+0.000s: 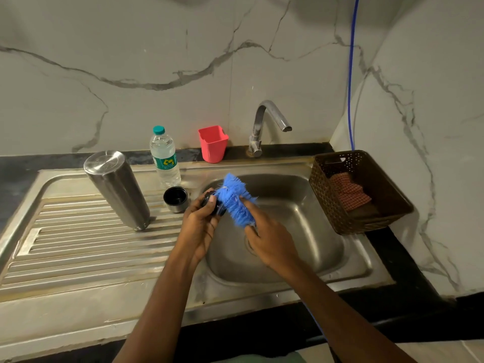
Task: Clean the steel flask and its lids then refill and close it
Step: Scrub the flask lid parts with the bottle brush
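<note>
Nearest the camera, two bare forearms reach forward over the front edge of the steel sink unit [78, 305], which is set into a dark worktop [408, 260]. Above the basin [309, 231] the two hands meet. The left hand [200, 226] is curled around a small black lid [213, 203], fingers wrapped over it so that only part of the lid shows. The right hand [272, 242] is closed on the lower end of a blue bottle brush [235, 200], whose bristled head is pressed against the lid and points up and away from the person.

Just left of the hands, on the ribbed drainboard [86, 239], a steel cup lid [175, 199] stands with its dark open side up. Further left on the same drainboard the steel flask [117, 189] stands upside down, its flat base uppermost and its mouth on the ribs.

Behind the cup lid is a clear plastic water bottle [165, 159] with a teal cap, upright and capped. To the right of the basin a brown perforated basket [364, 189] sits on the worktop with a red checked cloth [348, 192] inside.

At the back, a red plastic cup [212, 144] stands by the marble wall [131, 61], near the curved steel tap [264, 127]. A blue hose [351, 74] hangs down in the corner.
</note>
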